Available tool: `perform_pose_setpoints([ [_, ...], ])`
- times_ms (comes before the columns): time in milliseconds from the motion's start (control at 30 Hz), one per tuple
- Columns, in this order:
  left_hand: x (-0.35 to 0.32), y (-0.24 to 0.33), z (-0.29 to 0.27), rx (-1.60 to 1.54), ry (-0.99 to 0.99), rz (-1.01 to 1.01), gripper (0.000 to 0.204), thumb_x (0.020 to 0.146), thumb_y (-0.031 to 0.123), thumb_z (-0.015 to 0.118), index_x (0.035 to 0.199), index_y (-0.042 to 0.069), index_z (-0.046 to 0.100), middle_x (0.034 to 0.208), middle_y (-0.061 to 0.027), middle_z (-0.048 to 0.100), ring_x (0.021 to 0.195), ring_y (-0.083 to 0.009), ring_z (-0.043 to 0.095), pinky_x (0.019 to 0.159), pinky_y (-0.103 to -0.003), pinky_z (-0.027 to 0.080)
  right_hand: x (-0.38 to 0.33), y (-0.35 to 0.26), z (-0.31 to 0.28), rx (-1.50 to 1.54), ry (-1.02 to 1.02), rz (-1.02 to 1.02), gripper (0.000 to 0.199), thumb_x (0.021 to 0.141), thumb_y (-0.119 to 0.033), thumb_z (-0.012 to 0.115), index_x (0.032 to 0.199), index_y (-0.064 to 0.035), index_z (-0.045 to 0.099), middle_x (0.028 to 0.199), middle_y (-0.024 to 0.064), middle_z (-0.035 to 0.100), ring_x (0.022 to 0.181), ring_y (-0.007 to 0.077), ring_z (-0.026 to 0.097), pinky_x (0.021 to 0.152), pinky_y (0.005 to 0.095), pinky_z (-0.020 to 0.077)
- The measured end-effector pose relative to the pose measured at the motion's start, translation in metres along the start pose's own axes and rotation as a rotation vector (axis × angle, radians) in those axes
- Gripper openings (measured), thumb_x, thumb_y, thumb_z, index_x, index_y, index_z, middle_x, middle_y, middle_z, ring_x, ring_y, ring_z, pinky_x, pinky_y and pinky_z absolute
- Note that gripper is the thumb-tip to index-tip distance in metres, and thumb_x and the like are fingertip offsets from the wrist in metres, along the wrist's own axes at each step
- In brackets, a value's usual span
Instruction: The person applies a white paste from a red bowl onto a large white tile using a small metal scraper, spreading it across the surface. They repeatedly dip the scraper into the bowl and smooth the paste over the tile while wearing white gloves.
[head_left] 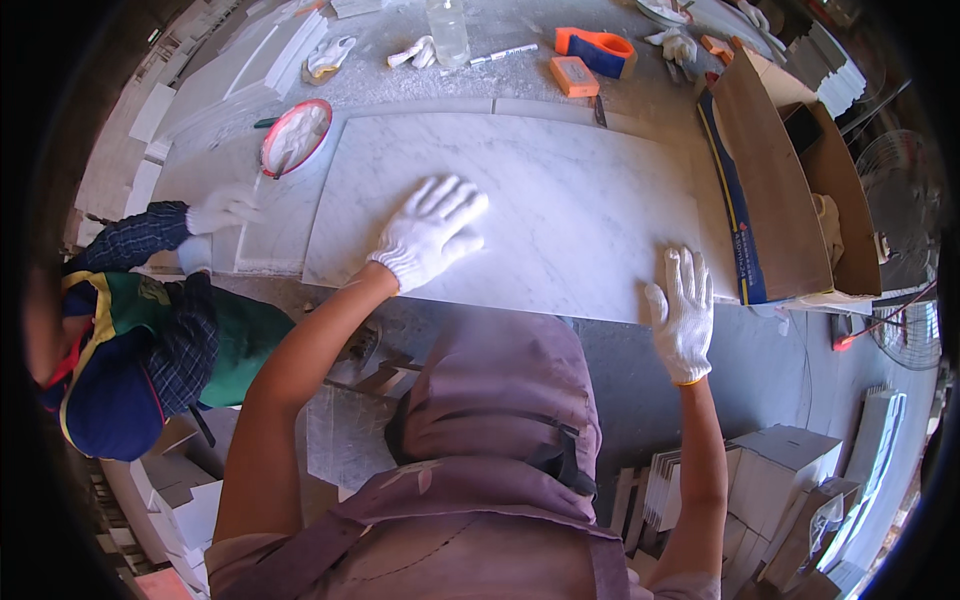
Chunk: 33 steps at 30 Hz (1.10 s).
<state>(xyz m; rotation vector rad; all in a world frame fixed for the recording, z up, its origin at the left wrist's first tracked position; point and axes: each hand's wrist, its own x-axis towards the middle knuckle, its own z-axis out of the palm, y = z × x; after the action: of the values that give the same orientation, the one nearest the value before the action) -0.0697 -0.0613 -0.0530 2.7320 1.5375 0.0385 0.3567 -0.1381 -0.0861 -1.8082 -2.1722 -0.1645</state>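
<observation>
A large white marble slab (560, 200) with grey veins lies flat on the workbench in front of me. My left hand (430, 232), in a white knitted glove, rests palm down on its left half with the fingers spread. At the slab's near right edge is my right hand (685, 310), gloved the same way. Its fingers stretch forward over the edge, and the thumb stands apart. Neither hand holds anything.
Left of the slab stands a red-rimmed bowl (296, 138) of white paste. An open cardboard box (790, 190) stands to the right. Behind lie an orange block (573, 76), a tape dispenser (597, 50) and a clear bottle (448, 35). A co-worker's gloved hand (222, 210) reaches in at left.
</observation>
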Motion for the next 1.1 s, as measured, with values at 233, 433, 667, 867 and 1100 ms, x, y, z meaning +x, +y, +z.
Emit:
perform_pose_setpoints([
  [233,-0.02,0.074,0.005,0.057,-0.054,0.151,0.083,0.106,0.067,0.049,0.161,0.005,0.05,0.163,-0.0218,0.052,0.159,-0.0381,0.041,0.134,-0.052,0.027,0.001,0.0,0.003,-0.023,-0.025,0.028,0.062,0.113,-0.046,0.055,0.161,-0.0053,0.056,0.167,0.0207,0.052,0.16,0.0429,0.04,0.132,0.053,0.0305],
  [433,-0.036,0.068,-0.009,-0.027,0.013,0.204,0.058,0.099,0.053,0.07,0.136,0.009,0.065,0.139,-0.0128,0.067,0.138,-0.0327,0.06,0.122,-0.052,0.044,0.0,0.004,0.009,-0.04,-0.026,0.032,0.065,0.113,-0.05,0.054,0.162,-0.0071,0.055,0.167,0.0204,0.052,0.161,0.0425,0.039,0.132,0.0541,0.0298],
  [667,-0.006,0.062,0.0,0.014,0.142,0.113,0.064,0.1,0.052,0.07,0.147,0.01,0.063,0.147,-0.0159,0.066,0.141,-0.0367,0.059,0.125,-0.052,0.042,0.001,0.002,0.008,-0.07,-0.054,0.057,0.066,0.114,-0.053,0.051,0.162,-0.0086,0.054,0.168,0.0191,0.052,0.162,0.0413,0.038,0.133,0.0536,0.0296],
  [867,-0.019,0.063,-0.011,-0.047,-0.017,0.153,0.056,0.097,0.045,0.074,0.139,0.009,0.065,0.14,-0.0163,0.067,0.139,-0.0361,0.06,0.123,-0.05,0.045,0.0,0.003,0.008,-0.05,-0.047,0.059,0.065,0.113,-0.053,0.052,0.162,-0.0094,0.055,0.168,0.0182,0.052,0.162,0.0406,0.037,0.133,0.0538,0.0296],
  [1100,-0.018,0.067,0.003,0.053,0.193,0.196,0.056,0.105,0.051,0.058,0.139,0.007,0.063,0.141,-0.0178,0.063,0.137,-0.035,0.058,0.122,-0.05,0.043,-0.002,0.0,0.006,-0.068,-0.046,0.022,0.063,0.114,-0.048,0.053,0.161,-0.0065,0.055,0.166,0.0178,0.054,0.161,0.0408,0.039,0.132,0.0545,0.0312],
])
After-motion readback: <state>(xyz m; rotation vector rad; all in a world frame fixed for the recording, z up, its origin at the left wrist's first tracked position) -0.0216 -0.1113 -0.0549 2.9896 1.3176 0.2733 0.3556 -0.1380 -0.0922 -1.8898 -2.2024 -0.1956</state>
